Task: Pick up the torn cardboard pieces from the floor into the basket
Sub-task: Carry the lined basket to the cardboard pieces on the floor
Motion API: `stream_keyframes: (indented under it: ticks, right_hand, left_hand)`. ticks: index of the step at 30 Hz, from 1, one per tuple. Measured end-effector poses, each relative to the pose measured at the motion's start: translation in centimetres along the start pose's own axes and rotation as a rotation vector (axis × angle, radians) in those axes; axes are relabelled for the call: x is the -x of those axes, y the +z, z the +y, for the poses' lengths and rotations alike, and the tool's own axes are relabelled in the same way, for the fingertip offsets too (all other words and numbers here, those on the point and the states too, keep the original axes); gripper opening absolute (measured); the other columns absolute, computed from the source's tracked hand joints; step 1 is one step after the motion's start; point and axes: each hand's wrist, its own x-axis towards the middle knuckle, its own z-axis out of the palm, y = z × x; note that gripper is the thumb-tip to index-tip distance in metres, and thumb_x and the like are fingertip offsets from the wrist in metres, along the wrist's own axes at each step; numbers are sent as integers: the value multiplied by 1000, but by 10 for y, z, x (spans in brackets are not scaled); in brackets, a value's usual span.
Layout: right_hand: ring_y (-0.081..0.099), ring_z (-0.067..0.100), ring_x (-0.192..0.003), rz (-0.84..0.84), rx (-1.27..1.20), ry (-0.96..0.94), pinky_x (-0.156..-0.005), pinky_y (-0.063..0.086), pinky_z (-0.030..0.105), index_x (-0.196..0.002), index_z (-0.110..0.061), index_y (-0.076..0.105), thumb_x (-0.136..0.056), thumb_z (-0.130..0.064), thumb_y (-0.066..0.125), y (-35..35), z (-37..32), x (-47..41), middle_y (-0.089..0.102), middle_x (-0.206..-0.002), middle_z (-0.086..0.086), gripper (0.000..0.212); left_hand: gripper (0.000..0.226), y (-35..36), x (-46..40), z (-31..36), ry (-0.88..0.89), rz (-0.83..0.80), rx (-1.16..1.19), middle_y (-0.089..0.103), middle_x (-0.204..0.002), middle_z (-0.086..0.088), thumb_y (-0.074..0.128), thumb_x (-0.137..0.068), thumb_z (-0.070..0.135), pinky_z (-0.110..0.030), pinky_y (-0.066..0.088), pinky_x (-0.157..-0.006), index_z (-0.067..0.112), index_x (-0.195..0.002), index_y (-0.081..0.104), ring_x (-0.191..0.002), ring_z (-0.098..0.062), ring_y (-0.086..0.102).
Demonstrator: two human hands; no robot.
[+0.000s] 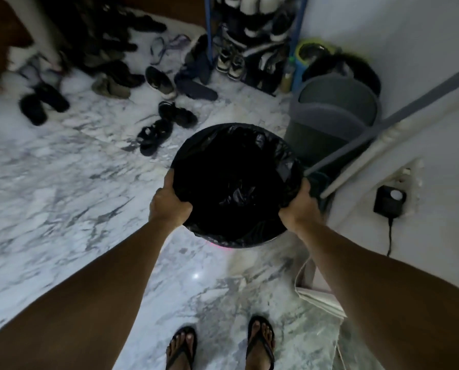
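A round basket [223,140] lined with a black plastic bag is held in front of me above the marble floor. My left hand [167,202] grips its left rim with fingers curled over the liner. On the opposite side, my right hand [300,206] grips the right rim the same way. The inside of the basket is dark and I cannot see its contents. No torn cardboard pieces show on the floor in this view.
A grey lidded bin [332,113] stands just behind the basket by the wall, with mop handles [383,124] leaning across it. Several shoes and sandals [156,132] lie scattered on the floor before a blue shoe rack [249,36]. A black plug adapter [389,200] hangs on the right wall.
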Motion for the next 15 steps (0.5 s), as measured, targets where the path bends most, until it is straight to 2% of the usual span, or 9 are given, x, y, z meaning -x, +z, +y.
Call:
stream_keyframes:
  ticks: [2, 3, 5, 7, 10, 13, 15]
  right_hand:
    - [50, 45, -121, 19, -24, 3, -98, 45, 47, -155, -27, 10, -88, -14, 66, -11, -9, 1, 41, -143, 23, 88]
    - [51, 44, -119, -14, 18, -112, -97, 48, 48, -155, -27, 13, -86, -12, 66, -6, -55, 21, 44, -142, 21, 88]
    - [57, 43, -107, -43, 34, -156, -81, 50, 47, -152, -28, 17, -84, -14, 65, -10, -78, 32, 53, -130, 19, 85]
    - [59, 42, -96, -116, 74, -263, -70, 45, 43, -150, -31, 19, -84, -16, 62, -2, -127, 57, 57, -118, 18, 80]
    - [57, 39, -90, -175, 136, -396, -70, 42, 38, -148, -27, 23, -85, -15, 58, 16, -197, 107, 59, -109, 19, 73]
    - [58, 42, -99, -213, 172, -538, -73, 43, 39, -150, -27, 23, -86, -14, 56, 54, -261, 164, 59, -113, 22, 73]
    - [58, 43, -98, -238, 188, -623, -72, 43, 39, -150, -27, 23, -86, -14, 56, 82, -297, 201, 59, -114, 23, 73]
  left_hand:
    - [93, -6, 3, 2, 34, -17, -11, 60, -117, -24, 60, -77, 12, -48, 51, -88, 34, -152, 10, -107, -43, 58]
    - [93, -58, 21, -14, -19, 66, 23, 60, -116, -24, 61, -78, 11, -47, 52, -86, 32, -153, 10, -106, -43, 59]
    - [92, -80, 33, -18, -20, 86, 63, 60, -119, -24, 63, -78, 10, -45, 51, -86, 27, -153, 12, -108, -43, 59]
    - [91, -132, 52, -39, -66, 164, 116, 60, -120, -24, 63, -77, 9, -45, 51, -87, 23, -153, 15, -109, -41, 59]
    - [89, -204, 84, -76, -130, 276, 163, 63, -115, -21, 63, -76, 8, -42, 52, -83, 23, -152, 18, -105, -39, 61]
    - [88, -269, 118, -127, -190, 388, 216, 64, -111, -20, 61, -74, 11, -43, 53, -82, 24, -151, 19, -103, -39, 61]
    - [89, -307, 140, -162, -232, 457, 241, 63, -112, -20, 58, -72, 16, -45, 52, -86, 24, -151, 19, -104, -39, 60]
